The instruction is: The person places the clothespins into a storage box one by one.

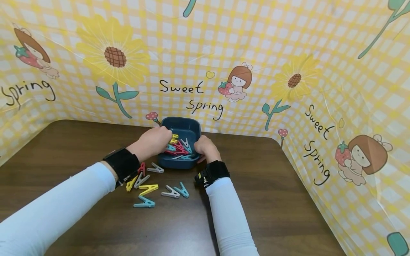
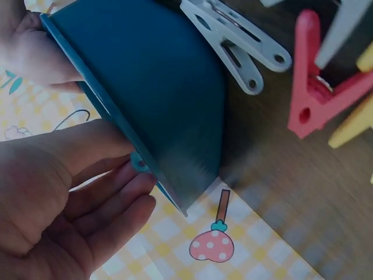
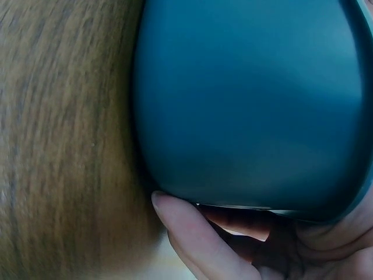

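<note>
A dark blue square bowl (image 1: 180,121) stands at the back of the brown table and holds several red, teal, yellow and grey clothespins (image 1: 179,147). My left hand (image 1: 153,140) reaches over the bowl's left rim. In the left wrist view a bit of teal clothespin (image 2: 139,162) shows pinched between the thumb and fingers of this hand (image 2: 76,198), just inside the bowl's (image 2: 169,81) rim. My right hand (image 1: 206,146) grips the bowl's front right corner. Its thumb (image 3: 186,233) lies against the bowl's outer wall (image 3: 250,99).
Loose clothespins lie on the table in front of the bowl: red (image 1: 141,168), grey (image 1: 156,168), yellow (image 1: 148,188), teal (image 1: 145,203) and others. A yellow checked cloth (image 1: 288,53) with flowers walls in the table (image 1: 272,185) at the back and sides.
</note>
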A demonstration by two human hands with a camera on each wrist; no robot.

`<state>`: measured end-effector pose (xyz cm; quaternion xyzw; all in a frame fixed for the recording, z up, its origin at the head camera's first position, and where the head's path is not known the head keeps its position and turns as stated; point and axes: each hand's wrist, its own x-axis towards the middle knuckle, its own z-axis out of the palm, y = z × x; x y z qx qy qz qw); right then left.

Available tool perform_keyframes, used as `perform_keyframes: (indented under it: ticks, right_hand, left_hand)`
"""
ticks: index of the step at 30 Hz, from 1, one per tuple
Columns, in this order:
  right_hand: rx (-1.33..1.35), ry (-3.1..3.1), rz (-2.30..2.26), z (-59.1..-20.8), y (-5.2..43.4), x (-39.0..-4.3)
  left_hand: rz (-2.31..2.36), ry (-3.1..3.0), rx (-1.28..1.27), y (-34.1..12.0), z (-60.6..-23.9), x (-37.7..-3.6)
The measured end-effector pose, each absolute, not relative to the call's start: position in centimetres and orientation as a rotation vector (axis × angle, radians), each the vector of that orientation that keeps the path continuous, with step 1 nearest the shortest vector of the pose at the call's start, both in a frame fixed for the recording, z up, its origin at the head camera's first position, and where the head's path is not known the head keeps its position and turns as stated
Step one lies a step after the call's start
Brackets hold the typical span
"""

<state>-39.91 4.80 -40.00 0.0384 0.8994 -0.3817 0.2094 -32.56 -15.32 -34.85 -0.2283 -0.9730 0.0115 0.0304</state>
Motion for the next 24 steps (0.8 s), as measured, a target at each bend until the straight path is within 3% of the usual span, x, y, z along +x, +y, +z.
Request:
perform_keyframes:
  ticks: [24]
  right_hand:
    - [0.117,2.504,-1.039,-39.8,4.8,-39.8]
  left_hand:
    - [0.028,-3.121,-0.735,-13.9,-36.3,-32.9]
